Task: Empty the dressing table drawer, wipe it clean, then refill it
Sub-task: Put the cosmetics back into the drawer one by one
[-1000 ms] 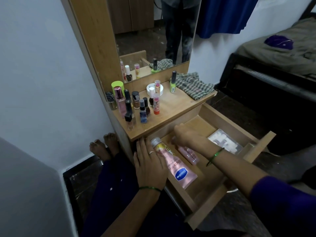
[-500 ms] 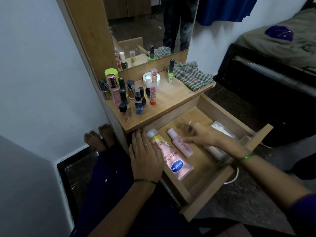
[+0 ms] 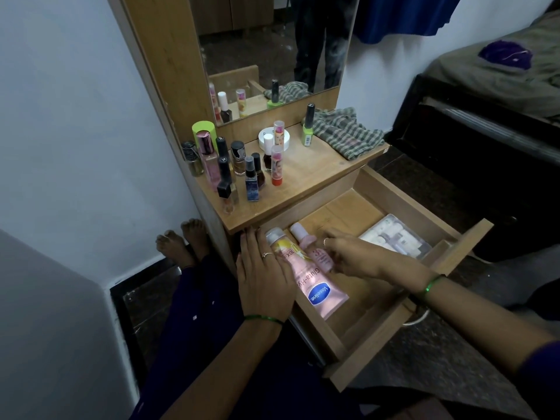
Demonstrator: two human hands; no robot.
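Note:
The wooden drawer (image 3: 406,204) of the dressing table stands pulled out. Inside lie a pink Vaseline lotion tube (image 3: 315,286), a small pink bottle (image 3: 312,250) beside it, and a clear plastic box (image 3: 397,237) of small items at the right. My left hand (image 3: 263,274) rests flat on the drawer's left wall, fingers straight, touching the tube's edge. My right hand (image 3: 354,256) reaches in from the right and its fingers curl round the lower end of the small pink bottle.
On the tabletop (image 3: 306,183) stand several nail polish and perfume bottles (image 3: 230,168), a white jar (image 3: 274,137) and a checked cloth (image 3: 345,131). A mirror (image 3: 272,50) rises behind. A bed (image 3: 491,77) lies at right; my feet (image 3: 181,237) rest at the wall.
My right hand let the small pink bottle lie in the drawer, drifted right toward the plastic box, then came back onto the bottle. The left hand stayed put.

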